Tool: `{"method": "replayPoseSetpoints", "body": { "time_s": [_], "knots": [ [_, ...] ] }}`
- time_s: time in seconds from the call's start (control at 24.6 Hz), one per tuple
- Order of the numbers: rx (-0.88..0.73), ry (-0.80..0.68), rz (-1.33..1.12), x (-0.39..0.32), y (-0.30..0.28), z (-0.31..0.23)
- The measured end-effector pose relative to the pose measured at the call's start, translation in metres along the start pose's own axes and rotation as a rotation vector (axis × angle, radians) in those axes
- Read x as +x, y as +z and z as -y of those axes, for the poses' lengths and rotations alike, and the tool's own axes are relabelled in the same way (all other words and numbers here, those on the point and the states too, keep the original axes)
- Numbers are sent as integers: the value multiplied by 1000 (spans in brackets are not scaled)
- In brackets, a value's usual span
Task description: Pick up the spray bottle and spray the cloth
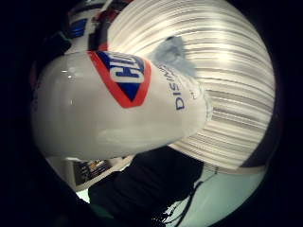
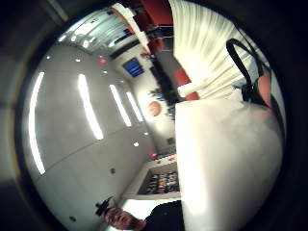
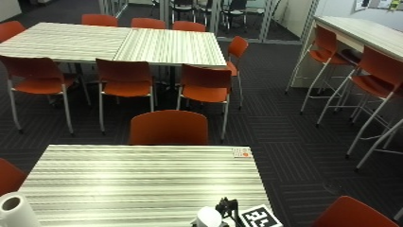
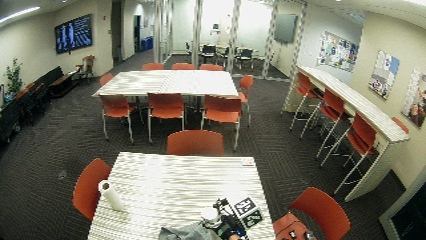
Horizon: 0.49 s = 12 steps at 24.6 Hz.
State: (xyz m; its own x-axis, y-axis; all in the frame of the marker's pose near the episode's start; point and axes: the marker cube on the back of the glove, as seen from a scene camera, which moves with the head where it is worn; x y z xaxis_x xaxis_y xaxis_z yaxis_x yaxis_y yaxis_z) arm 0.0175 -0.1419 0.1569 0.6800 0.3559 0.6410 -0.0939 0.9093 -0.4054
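I am holding the spray bottle (image 1: 109, 109) in my gloved right hand (image 4: 229, 227), lifted off the table (image 4: 180, 185); the cloth (image 4: 183, 232) is lying at about nine o'clock of it. Next, I judge, I am needing to aim the nozzle at the cloth and squeeze the trigger.

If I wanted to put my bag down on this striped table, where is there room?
Most of the table is bare: the wide stretch between the paper towel roll and the small card at the far corner. The near edge is crowded, with the cloth, the spray bottle and the gloved right hand.
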Motion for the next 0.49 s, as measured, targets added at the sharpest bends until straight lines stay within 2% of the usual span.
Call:
{"method": "replayPoseSetpoints", "body": {
  "time_s": [0.2, 0.49],
  "knots": [
    [-1, -102, 319, 13, -17, 3],
    [11, -140, 299, 15, -20, 2]
  ]
}}
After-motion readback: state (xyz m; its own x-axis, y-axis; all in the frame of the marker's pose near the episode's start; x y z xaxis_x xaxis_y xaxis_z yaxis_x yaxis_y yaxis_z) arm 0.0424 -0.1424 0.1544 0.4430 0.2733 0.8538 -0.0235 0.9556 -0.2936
